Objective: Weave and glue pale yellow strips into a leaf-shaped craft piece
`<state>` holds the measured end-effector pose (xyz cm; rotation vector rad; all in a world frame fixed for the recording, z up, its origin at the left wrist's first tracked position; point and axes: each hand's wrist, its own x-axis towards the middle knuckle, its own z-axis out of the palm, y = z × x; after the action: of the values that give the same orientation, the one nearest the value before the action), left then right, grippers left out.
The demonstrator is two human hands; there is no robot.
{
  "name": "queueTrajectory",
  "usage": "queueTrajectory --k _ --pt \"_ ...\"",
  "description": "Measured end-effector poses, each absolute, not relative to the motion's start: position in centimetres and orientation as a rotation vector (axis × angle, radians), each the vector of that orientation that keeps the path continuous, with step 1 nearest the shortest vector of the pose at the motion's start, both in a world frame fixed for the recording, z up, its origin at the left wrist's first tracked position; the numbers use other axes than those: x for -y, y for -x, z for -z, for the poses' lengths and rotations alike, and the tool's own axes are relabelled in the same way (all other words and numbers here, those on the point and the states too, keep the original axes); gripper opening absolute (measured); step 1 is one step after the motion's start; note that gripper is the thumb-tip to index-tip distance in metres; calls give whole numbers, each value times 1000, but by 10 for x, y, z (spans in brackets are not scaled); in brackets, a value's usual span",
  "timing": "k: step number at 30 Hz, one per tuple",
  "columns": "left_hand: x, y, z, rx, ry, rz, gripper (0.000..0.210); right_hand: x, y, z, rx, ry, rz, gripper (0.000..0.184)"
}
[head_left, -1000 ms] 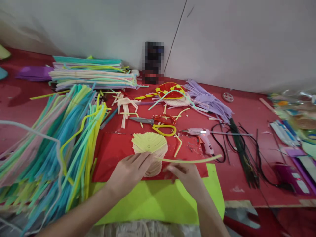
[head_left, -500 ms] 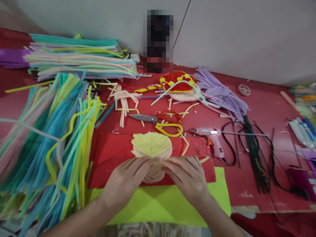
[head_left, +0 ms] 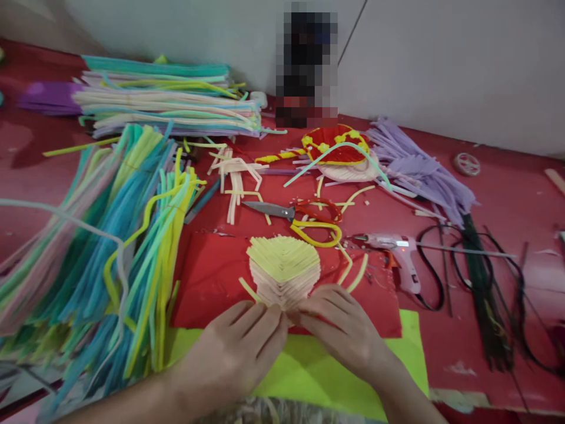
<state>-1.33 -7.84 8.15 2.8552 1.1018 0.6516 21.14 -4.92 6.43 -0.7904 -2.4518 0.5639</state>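
A leaf-shaped piece (head_left: 283, 268), built of pipe cleaners in V-shaped rows, lies on a red board. Its upper part is pale yellow and its lower part cream. My left hand (head_left: 247, 347) pinches at its lower tip, with one end of a pale yellow pipe cleaner (head_left: 249, 290) sticking out above the knuckles. Opposite, my right hand (head_left: 342, 330) is closed at the same tip, fingertips close to the left ones. Another pale yellow end (head_left: 359, 274) shows just above the right hand. The fingers hide the tip itself.
Beyond the piece lie scissors (head_left: 293, 219) with red and yellow handles. A pink glue gun (head_left: 399, 253) rests to the right. Bundled pipe cleaners (head_left: 101, 253) crowd the left. A red and yellow fan-shaped item (head_left: 338, 146) and purple pipe cleaners (head_left: 419, 162) lie farther back.
Both hands have moved from the piece's middle down to its lower tip, uncovering more cream rows. A pale yellow end now shows above the left hand. The view has shifted left.
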Motion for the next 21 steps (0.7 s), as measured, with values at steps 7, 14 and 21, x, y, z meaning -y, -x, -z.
queueTrajectory --k 7,14,21 --pt "81 34 -116 -970 -2999 -510 30 57 -208 -69 2396 777 -735 26" --pt "73 37 -109 -878 -3084 -513 27 52 -213 -57 2213 945 -522 50" --pt "55 22 -74 -780 -3125 -636 22 36 -218 -47 2282 924 -258 58"
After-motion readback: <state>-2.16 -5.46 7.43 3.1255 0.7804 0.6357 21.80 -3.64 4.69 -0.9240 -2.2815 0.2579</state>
